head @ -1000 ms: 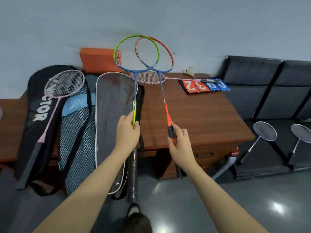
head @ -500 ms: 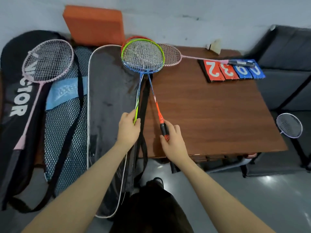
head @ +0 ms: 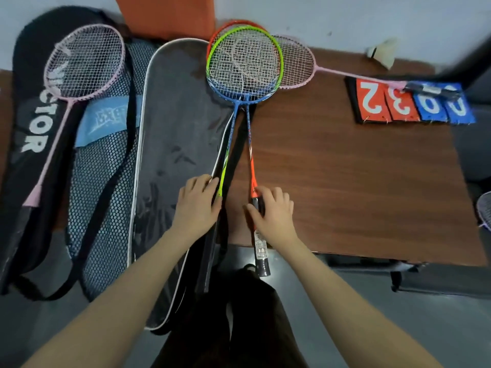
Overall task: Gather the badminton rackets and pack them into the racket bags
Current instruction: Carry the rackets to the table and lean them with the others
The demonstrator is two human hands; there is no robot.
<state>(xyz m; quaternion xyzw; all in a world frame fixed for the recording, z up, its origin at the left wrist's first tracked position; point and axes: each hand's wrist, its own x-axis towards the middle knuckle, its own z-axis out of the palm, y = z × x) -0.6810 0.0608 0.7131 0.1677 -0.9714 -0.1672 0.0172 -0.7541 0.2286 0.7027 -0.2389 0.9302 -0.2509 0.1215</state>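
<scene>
My left hand [head: 196, 203] grips the green racket [head: 225, 158] at the top of its handle. My right hand [head: 272, 213] grips the orange racket [head: 252, 166] by its black handle. Both heads lie stacked at the top edge of the grey racket bag [head: 175, 134], overlapping the head of a pink racket [head: 297, 62] that lies across the wooden table [head: 345, 181]. Another pink racket [head: 79, 65] rests on the black Victor bag [head: 26, 123]. A mesh bag [head: 103, 181] with a blue label lies between the two bags.
An orange block [head: 164, 14] stands against the wall behind the bags. A flip scoreboard [head: 414, 104] and a shuttlecock [head: 382, 50] are on the table's far right. Another racket head [head: 485, 211] shows at the right edge, over dark seating.
Both rackets came down from upright in the air to lie flat by the grey bag's right edge, heads stacked. My hands kept their grips and the camera tilted down.
</scene>
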